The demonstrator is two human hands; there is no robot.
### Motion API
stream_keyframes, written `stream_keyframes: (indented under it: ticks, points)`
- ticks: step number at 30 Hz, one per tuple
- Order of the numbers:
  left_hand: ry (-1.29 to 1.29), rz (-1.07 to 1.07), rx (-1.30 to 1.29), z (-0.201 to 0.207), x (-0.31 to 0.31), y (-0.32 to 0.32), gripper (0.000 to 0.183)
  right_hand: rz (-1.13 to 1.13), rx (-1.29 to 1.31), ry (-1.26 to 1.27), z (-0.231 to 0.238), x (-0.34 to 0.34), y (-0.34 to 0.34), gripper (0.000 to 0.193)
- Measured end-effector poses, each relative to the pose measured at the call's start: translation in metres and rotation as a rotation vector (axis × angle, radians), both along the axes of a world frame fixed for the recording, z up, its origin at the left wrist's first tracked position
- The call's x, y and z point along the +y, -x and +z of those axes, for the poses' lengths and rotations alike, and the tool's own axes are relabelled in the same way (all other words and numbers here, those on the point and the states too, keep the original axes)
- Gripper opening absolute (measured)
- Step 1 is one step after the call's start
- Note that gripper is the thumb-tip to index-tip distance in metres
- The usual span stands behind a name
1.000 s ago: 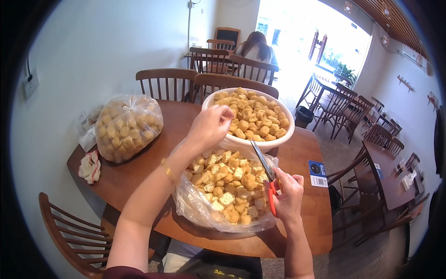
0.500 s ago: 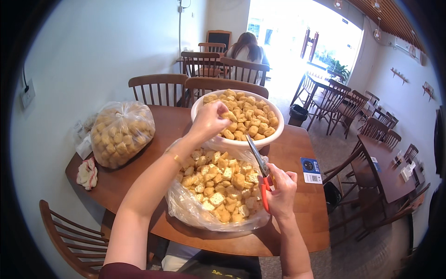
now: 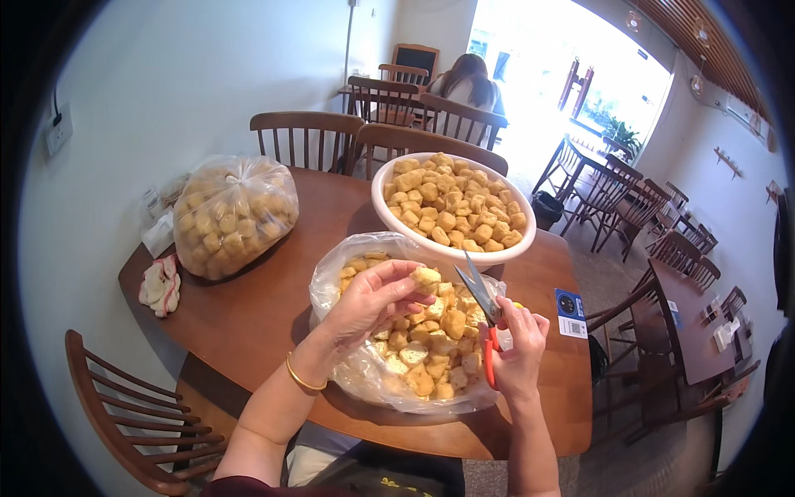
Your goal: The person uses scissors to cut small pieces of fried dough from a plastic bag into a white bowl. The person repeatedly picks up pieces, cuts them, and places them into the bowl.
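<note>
1. Right hand (image 3: 515, 348): I logged it wrapped around the orange-handled, grey metal scissors (image 3: 490, 313). Blades parted; long axis ran away from the body, slanting left.
2. Left hand (image 3: 377, 302): gold bracelet (image 3: 305, 374) at the wrist, thumb and fingers pinched narrow on a small, golden-tan, spongy block (image 3: 426, 279).
3. Key relation: from my remote view the block sat just left of the blade tips, slightly nearer the body, apart from them. The left hand was nearer to it. Its long axis I could not tell, as fingers covered part.
4. Clear plastic open-mouthed bag (image 3: 373, 389), below the block, on the brown wooden table (image 3: 546, 398): filled with tan pieces (image 3: 451, 323), some showing pale, porous faces.
5. Flat blue-and-white card (image 3: 570, 313), right; crumpled white cloth with red edging (image 3: 160, 286), left.
6. Clear plastic tied bag (image 3: 236, 219), left: plump with tan cubes.
7. Round white bowl (image 3: 439, 249), beyond the open-mouthed bag: heaped with tan cubes.
8. Dark brown wooden chairs (image 3: 310, 124), farther off.
</note>
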State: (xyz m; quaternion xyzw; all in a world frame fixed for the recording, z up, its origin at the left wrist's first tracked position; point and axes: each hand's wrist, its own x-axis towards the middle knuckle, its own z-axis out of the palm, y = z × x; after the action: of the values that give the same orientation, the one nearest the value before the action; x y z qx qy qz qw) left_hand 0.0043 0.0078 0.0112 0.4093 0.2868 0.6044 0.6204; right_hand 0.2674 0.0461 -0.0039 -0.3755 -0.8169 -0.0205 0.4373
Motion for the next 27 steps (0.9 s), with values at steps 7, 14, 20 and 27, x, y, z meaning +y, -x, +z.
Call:
stream_keyframes:
  ticks: [7,14,20,27]
  points:
    - [0.087,0.022,-0.122,0.002,-0.006,0.006,0.02,0.01,-0.005,0.027,-0.001,-0.001,0.003,0.054]
    - [0.109,0.025,-0.289,0.002,-0.004,0.007,0.025,0.032,-0.018,0.022,0.0,-0.003,0.004,0.055]
    - [0.111,-0.003,-0.322,0.001,-0.002,0.006,0.035,0.045,-0.05,0.066,0.001,-0.004,0.003,0.057]
    - [0.077,0.024,-0.193,-0.008,-0.001,-0.001,0.035,0.052,-0.173,0.075,-0.003,-0.007,0.007,0.063]
